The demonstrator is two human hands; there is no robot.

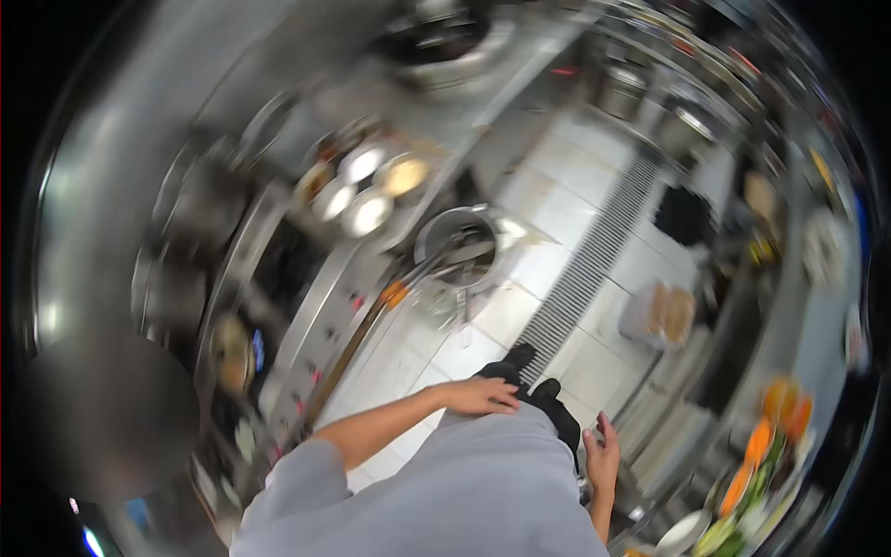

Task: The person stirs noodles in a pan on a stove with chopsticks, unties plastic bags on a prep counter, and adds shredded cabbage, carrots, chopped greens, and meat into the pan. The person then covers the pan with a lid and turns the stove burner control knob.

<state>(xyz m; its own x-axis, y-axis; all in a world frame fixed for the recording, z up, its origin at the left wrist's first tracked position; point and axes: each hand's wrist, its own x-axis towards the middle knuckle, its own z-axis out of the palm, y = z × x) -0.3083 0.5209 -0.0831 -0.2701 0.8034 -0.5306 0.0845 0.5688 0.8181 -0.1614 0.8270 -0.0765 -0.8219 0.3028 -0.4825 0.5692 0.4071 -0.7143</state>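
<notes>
My left hand [481,396] lies against the front of my grey shirt [464,473], its fingers spread and holding nothing. To the right, my right hand [603,453] hangs beside my body with its fingers apart and nothing in it. Below my hands, my dark shoes [522,356] stand near a floor grate. A metal pot [429,243] with utensils in it stands ahead on the left, beside the stove counter. A long wooden handle [357,336] slants from the pot along the counter front.
Several round containers [362,162] sit on the left counter. The drain grate [594,251] crosses the tiled floor. On the right are a clear bin [657,316], a black mat or crate [684,215] and vegetables [759,441]. A blurred shape, perhaps a person, is at lower left.
</notes>
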